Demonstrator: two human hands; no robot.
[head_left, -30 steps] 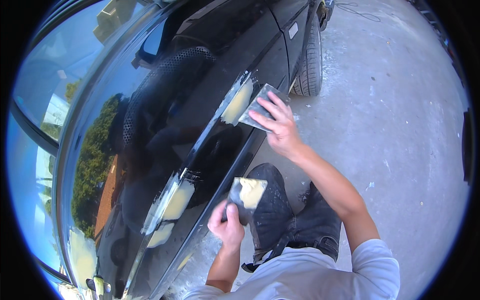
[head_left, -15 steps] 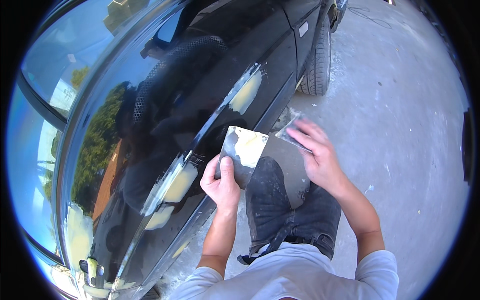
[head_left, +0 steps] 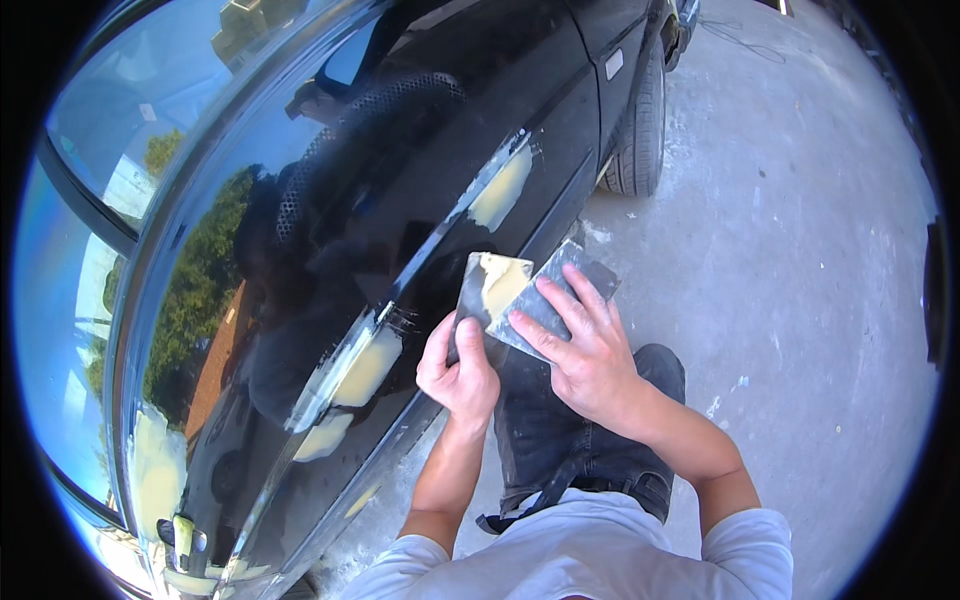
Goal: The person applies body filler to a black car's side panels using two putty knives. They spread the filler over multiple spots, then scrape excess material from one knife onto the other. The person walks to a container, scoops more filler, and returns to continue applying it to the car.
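My left hand (head_left: 460,375) grips a square dark putty spreader (head_left: 473,300) between thumb and fingers, with cream filler (head_left: 503,280) on its top. My right hand (head_left: 580,355) holds a second grey spreader (head_left: 595,275), fingers spread over its back, its edge meeting the filler on the left one. Both are in front of a black car's side (head_left: 400,180). Cream filler patches lie along its trim: an upper patch (head_left: 500,195), middle patches (head_left: 365,370) and a larger smear (head_left: 158,460) near the door handle (head_left: 185,545).
The car fills the left half, with glass (head_left: 100,150) at the far left and a tire (head_left: 635,130) at the top. Grey concrete floor (head_left: 800,280) spreads to the right, with a thin cord (head_left: 745,45) near the top. My dark-trousered legs (head_left: 570,450) are below my hands.
My right hand came down from beside the upper patch, swung out right, then moved left onto the other spreader. My left hand rose with its spreader, then shifted slightly right.
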